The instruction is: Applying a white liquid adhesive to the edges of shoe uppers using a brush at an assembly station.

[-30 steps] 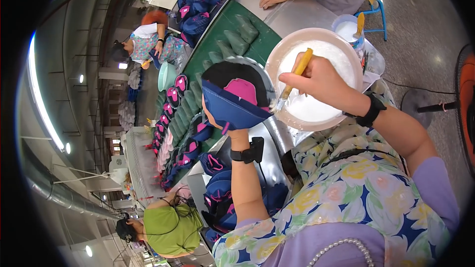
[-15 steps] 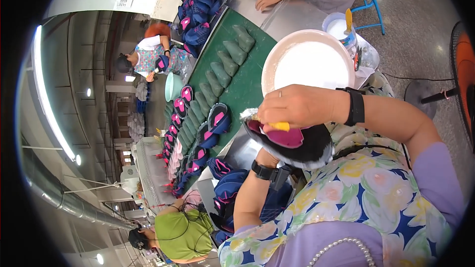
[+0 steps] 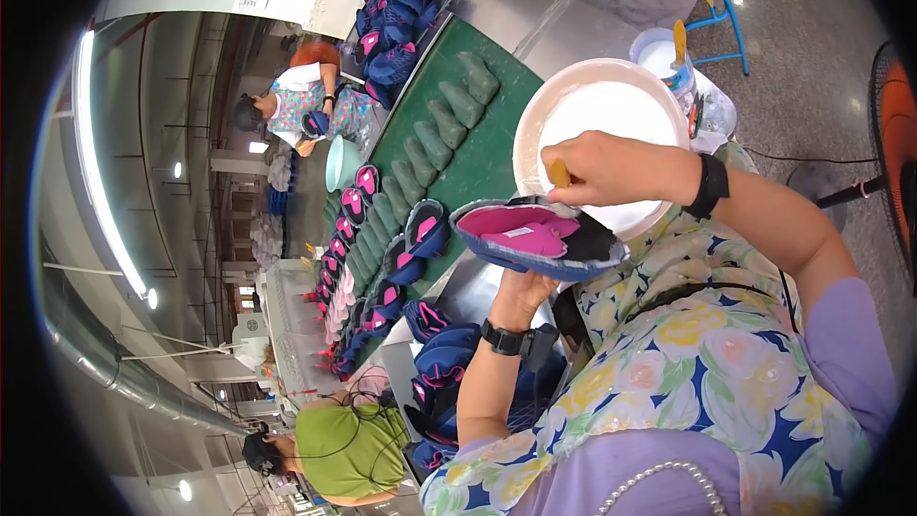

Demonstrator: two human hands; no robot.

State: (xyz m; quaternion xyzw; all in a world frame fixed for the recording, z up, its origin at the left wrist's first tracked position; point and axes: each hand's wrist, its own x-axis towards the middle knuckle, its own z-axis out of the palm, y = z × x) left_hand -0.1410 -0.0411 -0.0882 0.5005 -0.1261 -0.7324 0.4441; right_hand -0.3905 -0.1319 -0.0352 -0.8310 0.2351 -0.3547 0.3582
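Observation:
A navy shoe upper (image 3: 535, 253) with a pink and black inside lies tilted in front of me, its hollow side showing. My left hand (image 3: 524, 294) is closed on it from below, with the fingers mostly behind it. Just above its rim, my right hand (image 3: 616, 167) grips a brush by its yellow handle (image 3: 559, 172); pale bristles show low down by the upper's edge. Behind that hand stands a large cream basin (image 3: 531, 119) of white liquid (image 3: 607, 110).
Grey-green shoe lasts (image 3: 435, 145) and more uppers (image 3: 427, 229) line a green conveyor (image 3: 492, 158). Navy uppers (image 3: 449, 358) fill a bin by my left forearm. A small tub (image 3: 659, 53) with a yellow-handled brush stands beyond the basin. Co-workers (image 3: 349, 449) sit along the line; a fan (image 3: 893, 143) stands right.
My right hand has lifted the brush off the upper and moved right, over the basin's near edge. The upper now lies flatter with more of its pink inside showing.

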